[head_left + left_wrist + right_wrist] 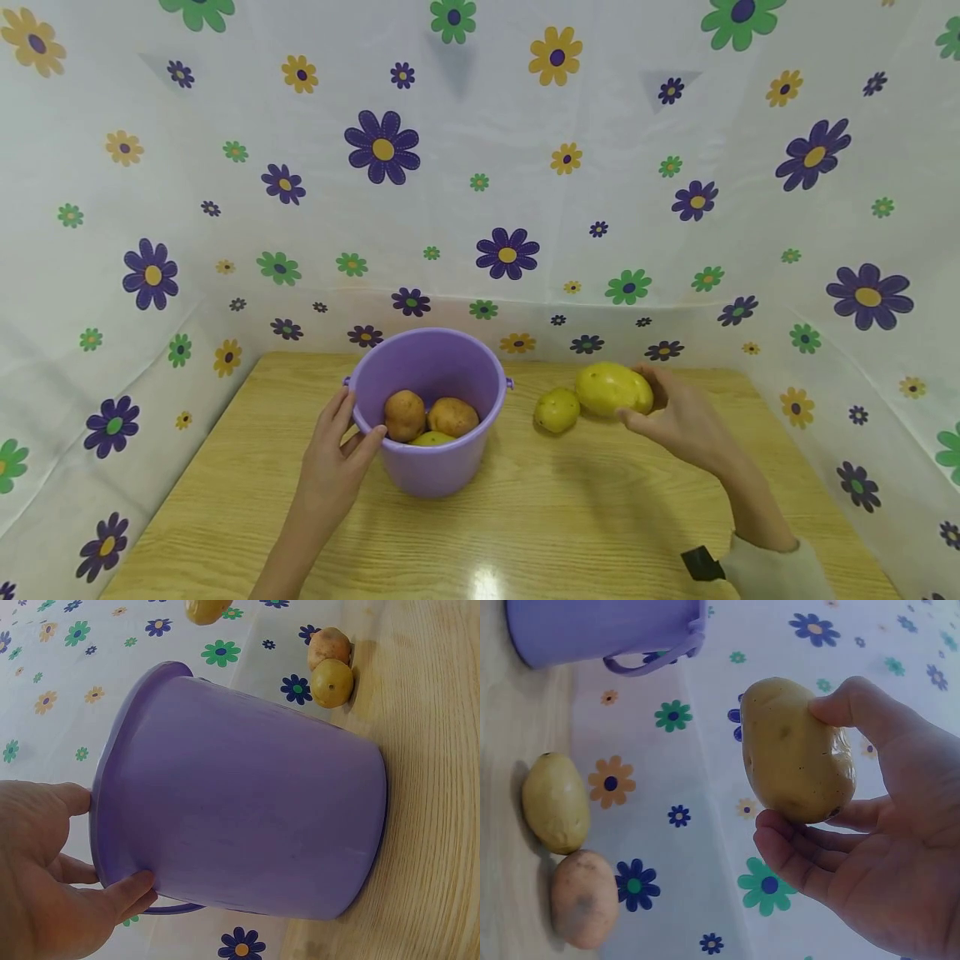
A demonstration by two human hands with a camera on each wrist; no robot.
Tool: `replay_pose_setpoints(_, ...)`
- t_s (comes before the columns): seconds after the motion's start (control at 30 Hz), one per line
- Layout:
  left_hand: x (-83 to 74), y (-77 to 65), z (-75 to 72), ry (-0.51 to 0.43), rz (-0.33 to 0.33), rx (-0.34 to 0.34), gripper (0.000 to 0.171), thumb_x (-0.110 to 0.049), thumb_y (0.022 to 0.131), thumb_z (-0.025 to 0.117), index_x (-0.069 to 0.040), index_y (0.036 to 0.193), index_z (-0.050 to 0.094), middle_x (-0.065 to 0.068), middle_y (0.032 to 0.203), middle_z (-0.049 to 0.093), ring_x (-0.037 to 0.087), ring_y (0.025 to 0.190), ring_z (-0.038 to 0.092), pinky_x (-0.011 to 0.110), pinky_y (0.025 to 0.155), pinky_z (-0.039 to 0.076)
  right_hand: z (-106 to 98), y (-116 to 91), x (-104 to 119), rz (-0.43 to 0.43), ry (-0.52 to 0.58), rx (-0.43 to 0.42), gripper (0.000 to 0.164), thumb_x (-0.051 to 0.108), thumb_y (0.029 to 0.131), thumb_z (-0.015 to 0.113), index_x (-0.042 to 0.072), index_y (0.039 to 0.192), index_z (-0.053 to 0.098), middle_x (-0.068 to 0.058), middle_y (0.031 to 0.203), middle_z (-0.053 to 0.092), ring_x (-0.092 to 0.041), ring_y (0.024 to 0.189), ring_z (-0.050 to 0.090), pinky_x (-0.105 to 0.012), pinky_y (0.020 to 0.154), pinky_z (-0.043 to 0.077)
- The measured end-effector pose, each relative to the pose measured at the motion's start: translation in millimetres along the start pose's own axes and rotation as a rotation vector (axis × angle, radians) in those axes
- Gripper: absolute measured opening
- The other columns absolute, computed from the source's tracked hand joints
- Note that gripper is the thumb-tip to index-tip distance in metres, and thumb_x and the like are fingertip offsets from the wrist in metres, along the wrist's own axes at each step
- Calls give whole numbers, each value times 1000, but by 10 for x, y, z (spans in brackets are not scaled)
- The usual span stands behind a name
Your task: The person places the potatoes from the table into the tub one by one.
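My left hand (333, 467) holds the rim of a purple bucket (438, 471) at its near left side, thumb and fingers set apart along the edge. Inside lie brown potatoes (453, 417) and a yellow one (432, 438). In the left wrist view the bucket wall (247, 802) fills the middle, with fingertips (133, 888) against it. My right hand (686, 421) grips a large yellow potato (609, 388) between thumb and fingers. The right wrist view shows this potato (791, 750) held up off the table.
Right of the bucket, a smaller yellow potato (557, 410) rests on the wooden table (517, 517). Beside it sits a brown potato (585, 900), hidden behind the held one in the head view. A flower-printed sheet (465, 200) encloses the back and sides.
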State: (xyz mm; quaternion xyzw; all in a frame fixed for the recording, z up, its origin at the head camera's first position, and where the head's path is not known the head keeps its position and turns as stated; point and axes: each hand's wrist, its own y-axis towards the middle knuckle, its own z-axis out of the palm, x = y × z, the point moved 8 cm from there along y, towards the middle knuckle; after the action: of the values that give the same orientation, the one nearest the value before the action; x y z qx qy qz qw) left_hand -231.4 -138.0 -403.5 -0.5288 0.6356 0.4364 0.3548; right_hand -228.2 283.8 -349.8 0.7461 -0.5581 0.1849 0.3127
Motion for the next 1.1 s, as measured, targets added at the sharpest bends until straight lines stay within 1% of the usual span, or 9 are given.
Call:
replay_pose_setpoints(0.17, -5, 0, -3, -2, 4, -4, 75, -20, 104, 66, 5, 161, 23, 19, 169, 12, 38, 149, 33, 32, 113, 43, -78, 43, 116, -11, -12, -8, 55, 19, 93, 76, -3, 137, 51, -15, 119, 64, -25, 98, 63, -22, 83, 59)
replay_pose_setpoints(0.3, -5, 1, -5, 3, 3, -4, 76, -23, 104, 66, 5, 161, 23, 19, 169, 12, 39, 149, 34, 32, 113, 43, -107, 90, 215, -26, -21, -17, 58, 22, 94, 77, -4, 138, 51, -16, 120, 64, -26, 100, 63, -19, 83, 57)
replay_pose_setpoints(0.4, -8, -5, -6, -1, 2, -3, 77, -25, 104, 66, 5, 161, 22, 18, 170, 12, 38, 149, 34, 32, 113, 43, -101, 127, 295, -36, -39, -14, 59, 25, 94, 78, -3, 139, 51, -15, 119, 65, -25, 100, 64, -23, 83, 59)
replay_pose_setpoints(0.5, -17, -15, -7, -8, 0, 0, 77, -25, 104, 66, 4, 161, 22, 18, 170, 12, 38, 149, 34, 31, 113, 43, -65, 170, 374, -34, -50, -4, 60, 27, 93, 77, -2, 139, 52, -13, 119, 66, -23, 100, 64, -31, 85, 60)
replay_pose_setpoints(0.57, -26, -19, -7, -13, -1, 2, 77, -25, 104, 66, 4, 161, 22, 19, 170, 12, 39, 149, 33, 32, 114, 43, -15, 205, 423, -31, -35, 13, 61, 29, 93, 77, -1, 140, 52, -12, 119, 67, -23, 100, 64, -36, 86, 60)
replay_pose_setpoints(0.67, -39, -21, -9, -14, 1, 1, 77, -25, 105, 65, 4, 161, 22, 20, 169, 12, 39, 149, 33, 33, 114, 43, 92, 274, 501, -33, 16, 46, 60, 30, 93, 76, 0, 139, 53, -11, 118, 66, -22, 99, 64, -38, 87, 60)
replay_pose_setpoints(0.77, -36, -17, -7, -11, 3, 0, 77, -24, 105, 65, 5, 161, 22, 20, 169, 12, 39, 149, 33, 33, 114, 43, 205, 346, 587, -51, 65, 68, 59, 28, 92, 77, 0, 138, 53, -11, 116, 66, -22, 96, 63, -37, 85, 61)
replay_pose_setpoints(0.97, -16, -9, 1, -7, -1, -3, 77, -24, 104, 66, 4, 161, 22, 18, 169, 13, 38, 149, 34, 31, 113, 43, 437, 482, 758, -90, 90, 110, 61, 30, 91, 79, 2, 138, 54, -8, 114, 67, -20, 93, 64, -34, 82, 60)
replay_pose_setpoints(1.1, -26, -12, 3, -6, -2, -5, 76, -22, 104, 65, 5, 161, 22, 19, 169, 12, 39, 149, 34, 32, 113, 43, 588, 559, 906, -131, 99, 140, 59, 31, 90, 80, 4, 136, 56, -4, 107, 67, -20, 89, 62, -33, 76, 59)
